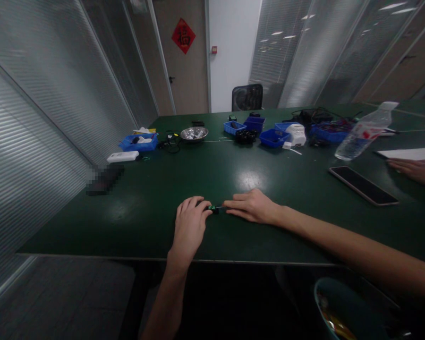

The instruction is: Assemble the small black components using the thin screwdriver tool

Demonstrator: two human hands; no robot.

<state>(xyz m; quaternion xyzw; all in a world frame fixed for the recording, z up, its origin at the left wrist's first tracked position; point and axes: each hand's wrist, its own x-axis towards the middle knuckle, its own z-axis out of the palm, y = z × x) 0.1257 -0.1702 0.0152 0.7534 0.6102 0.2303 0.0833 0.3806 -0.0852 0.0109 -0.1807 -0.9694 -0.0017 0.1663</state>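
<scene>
My left hand (192, 220) rests on the green table near its front edge, thumb and fingers closed on a small black part with a green circuit board (212, 208). From the right, my right hand (252, 206) reaches in with its fingers pinched together. A thin, light-coloured rod (220, 207) runs between its fingertips and the small part. Its handle, if it has one, is hidden in the fingers, so I cannot tell its kind. Both hands are low, close to the tabletop (156, 189).
A phone (363, 185) and a tilted plastic bottle (366, 132) are at the right, near another person's hand (416, 171). Blue trays (273, 138), a metal bowl (194, 134) and a white power strip (123, 157) lie farther back. A bin (343, 307) stands below the front edge.
</scene>
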